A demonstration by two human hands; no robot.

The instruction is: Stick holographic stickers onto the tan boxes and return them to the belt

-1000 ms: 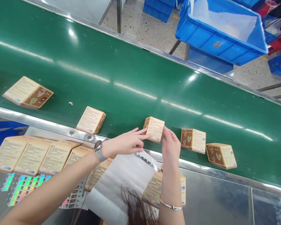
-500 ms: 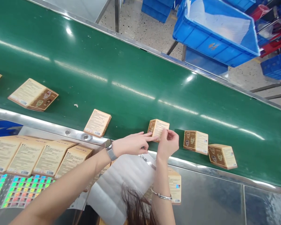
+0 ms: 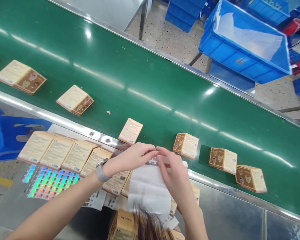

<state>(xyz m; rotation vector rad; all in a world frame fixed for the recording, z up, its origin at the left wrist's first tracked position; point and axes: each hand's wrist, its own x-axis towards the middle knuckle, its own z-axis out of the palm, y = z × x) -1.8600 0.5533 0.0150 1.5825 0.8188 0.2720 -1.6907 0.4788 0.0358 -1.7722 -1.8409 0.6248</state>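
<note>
Hands (image 3: 136,156) (image 3: 174,167) at sheet (image 3: 150,190), printed boxes (image 3: 130,130), text illegible

Left forearm (image 3: 62,205), 8 o'clock: bare, watch (image 3: 100,172) on wrist, smooth grey band, dark case seen edge-on. Right forearm (image 3: 193,216), 5 o'clock: bare. Left hand (image 3: 133,157), right hand (image 3: 174,169): bare, slim fingers. Hair (image 3: 150,223), 6 o'clock: dark, long, loose, wispy strands.

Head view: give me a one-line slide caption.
Both hands close together at a white sheet beside a green conveyor carrying printed packages.
</note>
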